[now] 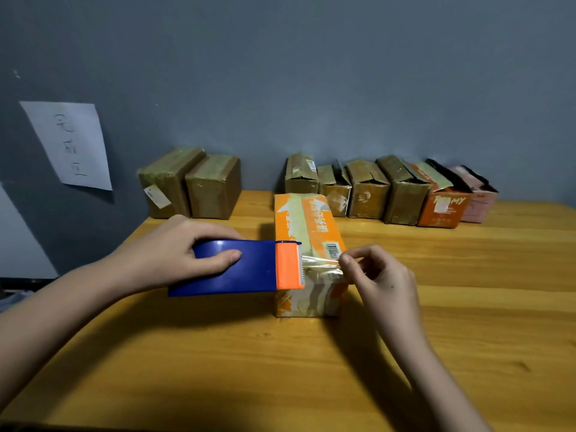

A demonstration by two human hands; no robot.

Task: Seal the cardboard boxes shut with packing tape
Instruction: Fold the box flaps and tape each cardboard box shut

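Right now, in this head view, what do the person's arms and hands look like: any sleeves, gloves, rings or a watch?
Both forearms are bare up to the frame edge; no sleeve shows. The left hand and the right hand wear no gloves, and no ring, watch or bracelet is visible. The fingers have short, unpainted nails. A small dark mark sits on the back of the right hand.

At frame centre a box (pixel 308 254) stands on the table (pixel 280 369); tape dispenser (pixel 237 268) at its left, rows of boxes (pixel 389 190) behind.

Head-worn view, forward and down, close over table (pixel 467 291).
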